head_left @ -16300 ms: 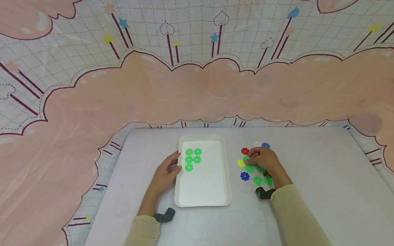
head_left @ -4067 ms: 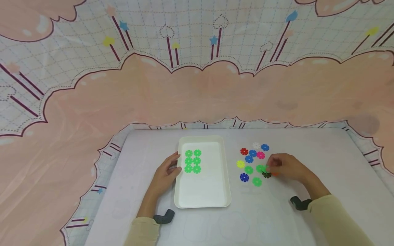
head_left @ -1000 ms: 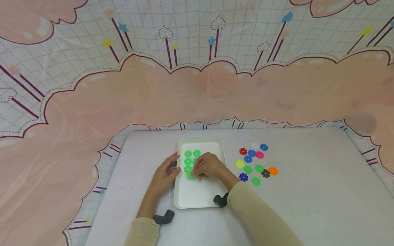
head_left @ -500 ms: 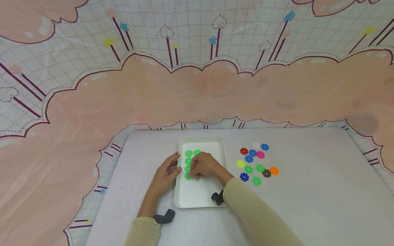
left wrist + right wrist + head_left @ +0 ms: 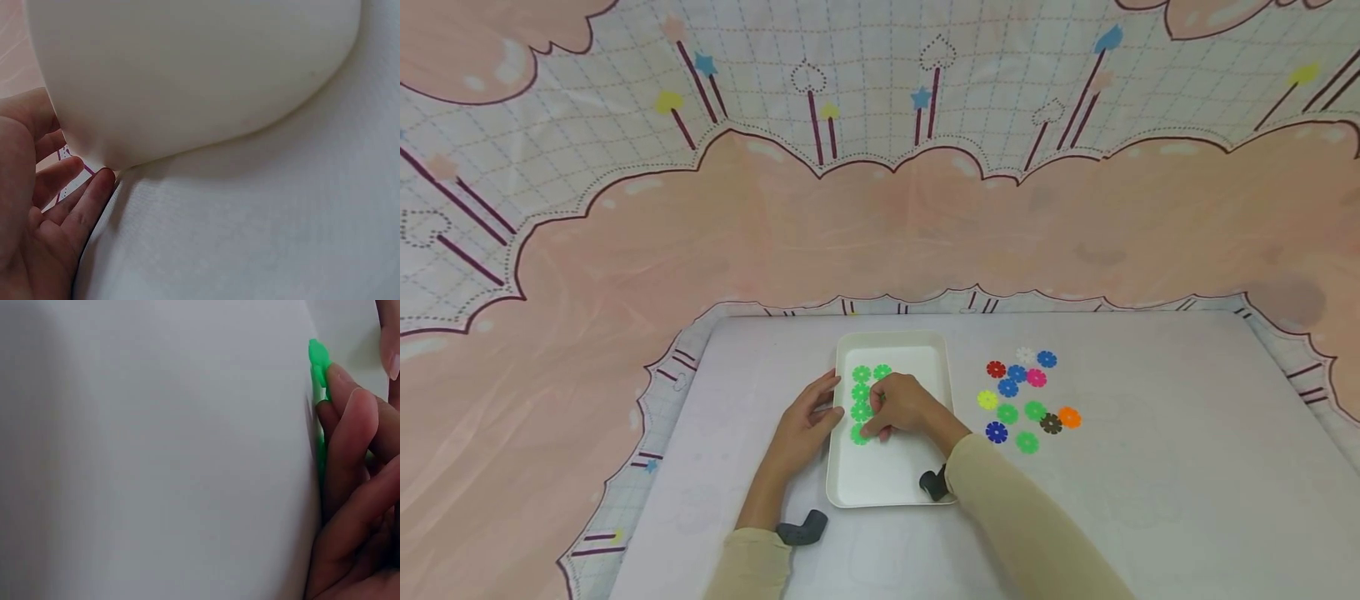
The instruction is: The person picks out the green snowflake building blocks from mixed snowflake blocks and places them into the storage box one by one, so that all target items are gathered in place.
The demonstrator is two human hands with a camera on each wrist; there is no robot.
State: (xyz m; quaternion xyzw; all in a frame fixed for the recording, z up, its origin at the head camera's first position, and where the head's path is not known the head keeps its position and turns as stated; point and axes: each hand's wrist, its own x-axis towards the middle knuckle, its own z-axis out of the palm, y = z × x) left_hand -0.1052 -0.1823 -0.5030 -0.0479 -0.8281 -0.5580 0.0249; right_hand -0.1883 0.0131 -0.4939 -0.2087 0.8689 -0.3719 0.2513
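Note:
My right hand (image 5: 902, 404) is over the white tray (image 5: 917, 483), pinching a green snowflake building disc (image 5: 858, 434) at the lower end of the left column of green discs. In the right wrist view that green disc (image 5: 317, 357) shows at the fingertips, just above the tray floor. Part of the right column of discs is hidden behind this hand. My left hand (image 5: 805, 423) rests at the tray's left edge, thumb and fingertips touching the rim. The left wrist view shows its relaxed fingers (image 5: 95, 187) against the outside of the tray (image 5: 206, 75).
Right of the tray lie loose snowflake discs: green (image 5: 1027, 442), blue (image 5: 1047, 359), red (image 5: 996, 369), yellow (image 5: 988, 400), pink (image 5: 1036, 377), orange (image 5: 1070, 417), brown (image 5: 1051, 423) and white (image 5: 1026, 356). A white cloth covers the table (image 5: 1187, 467).
My right hand has brought a green disc from the pile into the tray, below the green rows. Over the last second it has shifted slightly left with it. My left hand stays put.

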